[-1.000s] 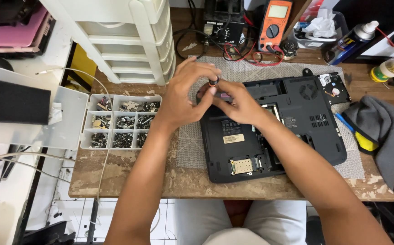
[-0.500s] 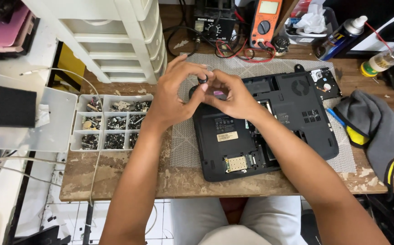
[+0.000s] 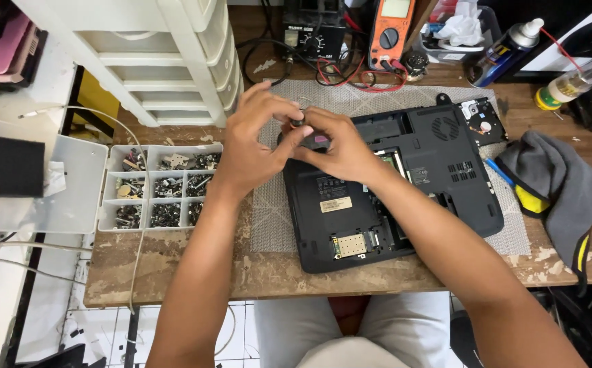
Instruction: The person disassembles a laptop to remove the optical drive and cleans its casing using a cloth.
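Note:
A black laptop [image 3: 439, 170] lies bottom-up on a grey mesh mat [image 3: 268, 218], with an open bay that shows a small circuit card near its front edge. My left hand [image 3: 255, 140] and my right hand [image 3: 333, 146] meet above the laptop's far left corner. Together their fingertips pinch a small dark round part [image 3: 298, 121]. What the part is stays too small and covered to tell.
A white compartment box of screws [image 3: 159, 187] sits left of the mat. White plastic drawers [image 3: 173, 61] stand behind it. An orange multimeter [image 3: 390, 31], a spray can [image 3: 507, 44], a squeeze bottle [image 3: 572, 82] and a grey cloth [image 3: 555, 184] lie at the back and right.
Both hands stay joined over the laptop's far left corner. The view has shifted slightly, and the hands sit a little lower in the picture.

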